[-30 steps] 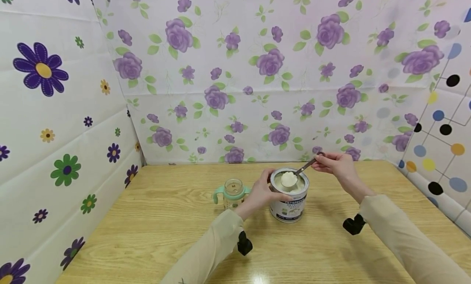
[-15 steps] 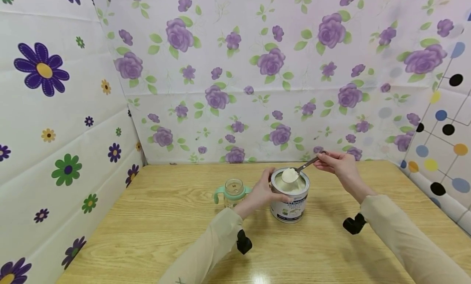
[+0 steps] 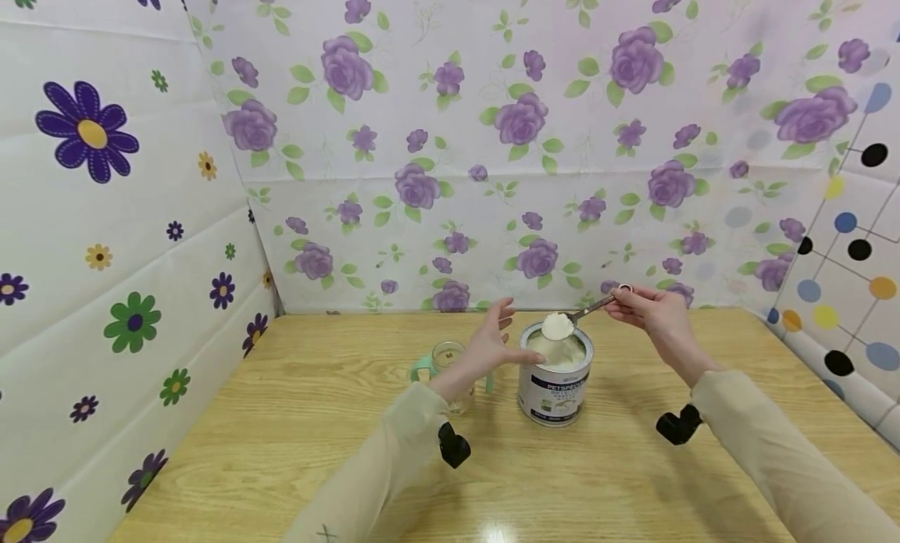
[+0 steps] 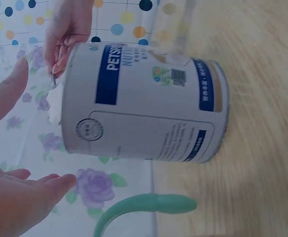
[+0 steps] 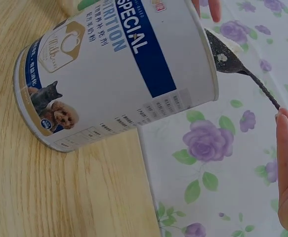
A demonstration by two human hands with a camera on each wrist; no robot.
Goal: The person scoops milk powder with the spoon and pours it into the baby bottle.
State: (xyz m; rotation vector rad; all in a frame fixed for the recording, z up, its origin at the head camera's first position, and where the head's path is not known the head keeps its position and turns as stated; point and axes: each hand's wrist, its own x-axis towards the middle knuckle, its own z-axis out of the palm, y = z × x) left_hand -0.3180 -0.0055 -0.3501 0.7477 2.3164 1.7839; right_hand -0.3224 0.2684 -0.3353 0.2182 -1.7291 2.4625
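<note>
A white can of pet milk powder (image 3: 554, 394) stands upright and uncovered on the table, pale powder inside. Over its mouth hangs a dark metal spoon (image 5: 225, 54) heaped with white powder (image 3: 558, 326). My right hand (image 3: 659, 320) pinches the spoon's handle near its ringed end, to the right of the can. To the can's left, my left hand (image 3: 488, 348) has its fingers spread and holds nothing; in the left wrist view a gap shows between it and the can. Behind my left forearm stands a clear bottle (image 3: 448, 353) with mint-green handles (image 4: 153, 202), partly hidden.
The wooden table (image 3: 337, 418) ends at a floral cloth backdrop (image 3: 436, 238). Patterned cloths also hang on the left (image 3: 141, 262) and right (image 3: 837, 277). A small black wrist camera (image 3: 678, 424) hangs under the right sleeve, and another (image 3: 453, 445) under the left.
My left hand has let go of the can and moved left, covering part of the bottle. The loaded spoon has risen slightly above the powder, still in my right hand.
</note>
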